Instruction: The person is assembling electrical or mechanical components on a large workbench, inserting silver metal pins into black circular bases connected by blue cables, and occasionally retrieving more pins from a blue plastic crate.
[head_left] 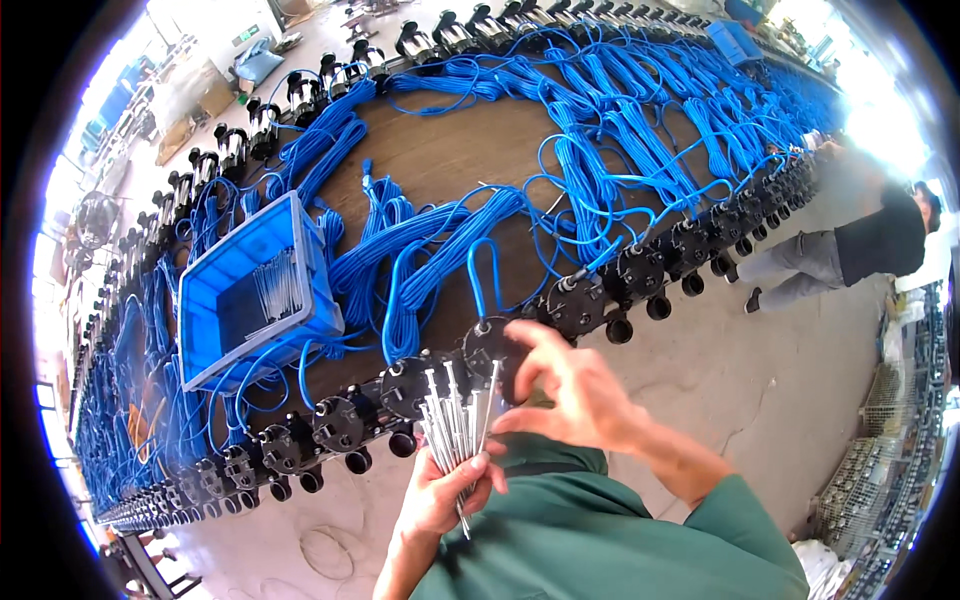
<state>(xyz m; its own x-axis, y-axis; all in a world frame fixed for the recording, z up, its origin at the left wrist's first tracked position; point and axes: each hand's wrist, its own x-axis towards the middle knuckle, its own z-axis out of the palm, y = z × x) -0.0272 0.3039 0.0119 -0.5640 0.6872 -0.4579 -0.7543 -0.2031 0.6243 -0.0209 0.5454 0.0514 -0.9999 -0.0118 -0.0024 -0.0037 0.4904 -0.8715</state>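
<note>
My left hand [440, 495] is wrapped round a bundle of long metal bolts [458, 425], which fan out upward with their heads at the top. One bolt stands a little apart from the rest, on the right side of the bundle. Just to the right, my right hand [575, 395] is slightly blurred, with its fingers apart and no object visible in it. Its index finger reaches the edge of a round black housing cap [494, 345], from which a blue cable [472, 270] loops up. Another black cap [404, 388] sits behind the bolt heads.
A blue plastic crate [205, 325] with more long bolts [280, 285] stands on the brown table [430, 145]. Bundled blue cables [590, 180] cover much of it. Black cylindrical housings [340, 425] line both long edges. A person [860, 250] stands farther along at the right.
</note>
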